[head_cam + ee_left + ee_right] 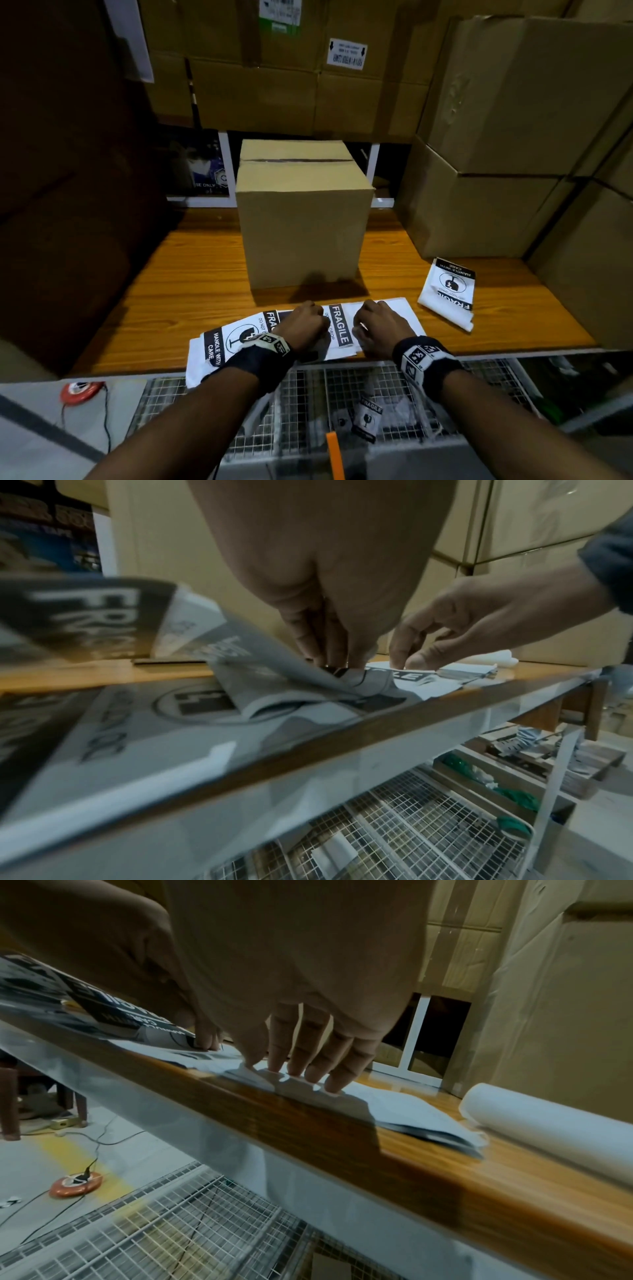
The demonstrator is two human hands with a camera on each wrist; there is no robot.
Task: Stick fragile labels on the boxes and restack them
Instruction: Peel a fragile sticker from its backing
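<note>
Wooden tabletop [191,284], orange-brown, is seen running between stacks of cardboard cartons, with a wire-mesh rack [308,404] below its near edge. On that mesh a small loose fragile label [368,419] is seen; an orange-red disc with a black cord [80,392] lies on the floor to the left.

At the near table edge a stack of fragile label sheets [219,342] is laid flat, partly overhanging. The left hand [303,325] is placed over the stack; in the left wrist view its fingers [310,639] are pressed together and a curled label corner is pinched at their tips. The right hand [380,329] is set just beside it on the blank part of the sheets [411,1112]; its fingers [308,1053] are held straight and side by side, tips pressed down on the paper.

To the right, apart from the stack, a second bundle of labels [448,294] is seen, curled at its edge.

Farther back, centred on the table, a closed cardboard box [303,219] is stood upright. No label can be seen on its visible faces.
</note>
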